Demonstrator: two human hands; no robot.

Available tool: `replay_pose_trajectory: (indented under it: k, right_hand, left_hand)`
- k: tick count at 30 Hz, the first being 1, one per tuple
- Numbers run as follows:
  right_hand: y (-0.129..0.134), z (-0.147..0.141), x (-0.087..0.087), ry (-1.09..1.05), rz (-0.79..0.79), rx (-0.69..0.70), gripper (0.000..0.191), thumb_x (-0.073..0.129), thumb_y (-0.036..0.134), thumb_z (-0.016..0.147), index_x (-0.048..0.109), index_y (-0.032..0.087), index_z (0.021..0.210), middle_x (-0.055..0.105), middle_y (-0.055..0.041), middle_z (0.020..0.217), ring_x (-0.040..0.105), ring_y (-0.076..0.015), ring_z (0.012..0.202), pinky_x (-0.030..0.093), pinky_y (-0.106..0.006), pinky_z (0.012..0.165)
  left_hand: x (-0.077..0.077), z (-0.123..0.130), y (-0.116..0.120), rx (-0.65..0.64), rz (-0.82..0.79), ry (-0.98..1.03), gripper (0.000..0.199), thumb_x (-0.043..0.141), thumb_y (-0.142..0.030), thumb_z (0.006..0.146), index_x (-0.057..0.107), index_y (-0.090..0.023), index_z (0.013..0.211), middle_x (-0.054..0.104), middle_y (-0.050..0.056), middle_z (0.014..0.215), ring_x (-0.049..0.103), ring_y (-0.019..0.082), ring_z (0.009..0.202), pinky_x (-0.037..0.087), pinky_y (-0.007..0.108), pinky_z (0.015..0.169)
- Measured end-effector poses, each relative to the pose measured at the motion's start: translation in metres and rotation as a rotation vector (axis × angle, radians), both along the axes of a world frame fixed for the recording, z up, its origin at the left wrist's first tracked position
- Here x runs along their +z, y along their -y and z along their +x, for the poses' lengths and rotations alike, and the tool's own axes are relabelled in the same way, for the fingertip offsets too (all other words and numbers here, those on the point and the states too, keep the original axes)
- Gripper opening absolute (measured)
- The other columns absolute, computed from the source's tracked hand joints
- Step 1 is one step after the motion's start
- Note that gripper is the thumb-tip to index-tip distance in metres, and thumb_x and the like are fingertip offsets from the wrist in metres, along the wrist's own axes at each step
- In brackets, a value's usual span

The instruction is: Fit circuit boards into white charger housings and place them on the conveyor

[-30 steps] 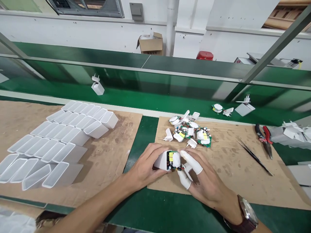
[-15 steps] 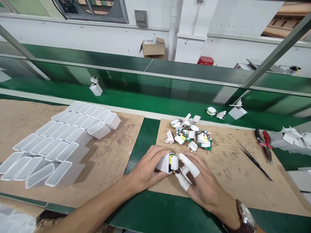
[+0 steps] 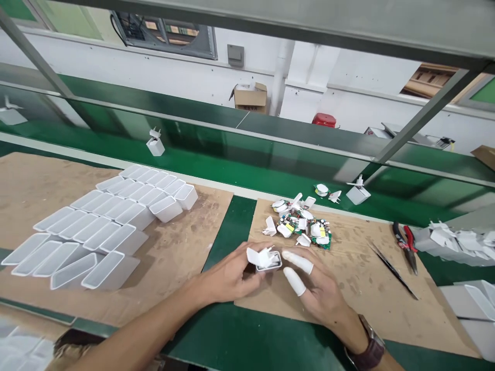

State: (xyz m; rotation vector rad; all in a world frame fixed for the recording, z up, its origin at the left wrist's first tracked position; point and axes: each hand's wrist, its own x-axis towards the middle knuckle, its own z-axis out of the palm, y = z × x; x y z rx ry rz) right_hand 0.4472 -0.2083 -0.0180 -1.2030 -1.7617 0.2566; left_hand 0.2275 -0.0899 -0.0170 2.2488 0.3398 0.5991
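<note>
My left hand (image 3: 232, 275) is closed around a white plastic case (image 3: 269, 266) near the front of the cardboard. A white plug piece (image 3: 261, 256) with prongs lies over the case's open top. Just to the right is my right hand (image 3: 317, 288), its thumb and a finger in white finger covers, spread apart with nothing between them. Behind the hands lies a pile of green circuit boards (image 3: 323, 239) with white plug pieces. Rows of empty white cases (image 3: 127, 210) stand on the cardboard at the left.
Tweezers (image 3: 394, 271) and red-and-black pliers (image 3: 408, 250) lie at the right. Beyond them are filled cases (image 3: 444, 245) and more white cases (image 3: 474, 309). A case with a plug (image 3: 358, 194) stands on the green back ledge (image 3: 232, 172), another (image 3: 155, 146) further left.
The circuit board that showed at the case's opening is now inside it, and the plug piece rests on top. The case is turned more upright. My right hand has let go. The camera view has shifted.
</note>
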Motion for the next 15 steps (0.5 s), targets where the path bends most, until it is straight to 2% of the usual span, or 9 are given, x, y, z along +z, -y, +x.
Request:
replay_pose_trajectory:
  k: [2,4,7,11,15]
  right_hand:
    - [-0.005,-0.002,-0.007,0.057,0.033,0.054,0.046,0.058,0.007,0.1,0.06,0.025,0.142,0.063,-0.0137,0.141,0.061,-0.0279,0.132,0.056,-0.051,0.108]
    - [-0.009,-0.003,-0.011,0.105,0.041,0.107,0.047,0.057,0.008,0.1,0.057,0.023,0.144,0.057,-0.0163,0.148,0.056,-0.0295,0.138,0.055,-0.053,0.11]
    - [-0.012,-0.004,-0.011,0.179,0.022,0.151,0.044,0.057,0.01,0.101,0.056,0.021,0.144,0.061,-0.0168,0.141,0.059,-0.0273,0.134,0.057,-0.048,0.107]
    - [-0.015,-0.007,-0.01,0.264,0.009,0.161,0.038,0.06,0.014,0.102,0.059,0.021,0.138,0.065,-0.0162,0.132,0.066,-0.0252,0.124,0.061,-0.042,0.101]
    - [-0.021,-0.011,-0.019,0.27,0.128,0.124,0.039,0.061,0.013,0.1,0.059,0.019,0.138,0.066,-0.0177,0.129,0.067,-0.0272,0.123,0.063,-0.044,0.098]
  left_hand:
    - [0.0,0.001,0.0,0.025,-0.086,0.029,0.057,0.061,-0.016,0.095,0.047,-0.024,0.15,0.069,0.012,0.135,0.07,0.026,0.118,0.059,0.042,0.102]
    - [0.0,0.001,0.002,0.038,-0.124,0.107,0.053,0.063,-0.017,0.094,0.051,-0.022,0.146,0.067,0.014,0.136,0.069,0.026,0.119,0.059,0.042,0.101]
    - [0.0,0.0,0.003,0.085,-0.108,0.168,0.047,0.061,-0.021,0.098,0.053,-0.021,0.145,0.066,0.016,0.136,0.067,0.028,0.122,0.057,0.044,0.102]
    - [-0.002,-0.006,0.002,0.17,-0.145,0.095,0.054,0.053,-0.029,0.106,0.04,-0.024,0.158,0.07,0.012,0.129,0.07,0.025,0.114,0.059,0.04,0.097]
    - [-0.006,-0.01,0.0,0.114,-0.156,0.089,0.071,0.056,-0.034,0.105,0.021,-0.025,0.166,0.068,0.014,0.136,0.066,0.028,0.126,0.056,0.046,0.104]
